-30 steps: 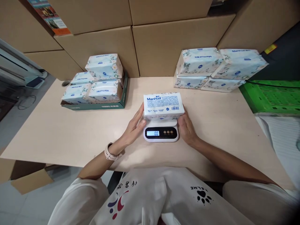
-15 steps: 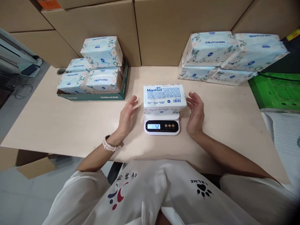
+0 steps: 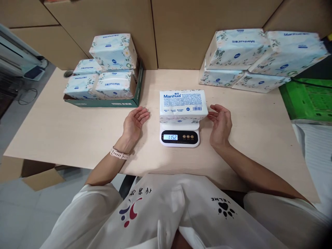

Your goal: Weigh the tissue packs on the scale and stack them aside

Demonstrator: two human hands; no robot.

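Hands are off in the head view: left hand (image 3: 135, 121) lies palm-up, fingers loosely spread, left of the scale (image 3: 179, 137), right hand (image 3: 220, 125) hovers open just beside the tissue pack (image 3: 183, 103), which now rests free on the scale, display risen from zero.

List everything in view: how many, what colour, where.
tissue pack: one, white and blue, on the scale
scale: one, white, mid-table, display lit
tray: one, green, back left
tray packs: four, pale floral, in the tray
stacked packs: four, pale floral, back right
cardboard boxes: several, brown, behind the table
crate: one, green, far right
table: one, light wood
watch: one, pale, left wrist
left hand: one, open, left of the scale
right hand: one, open, right of the pack
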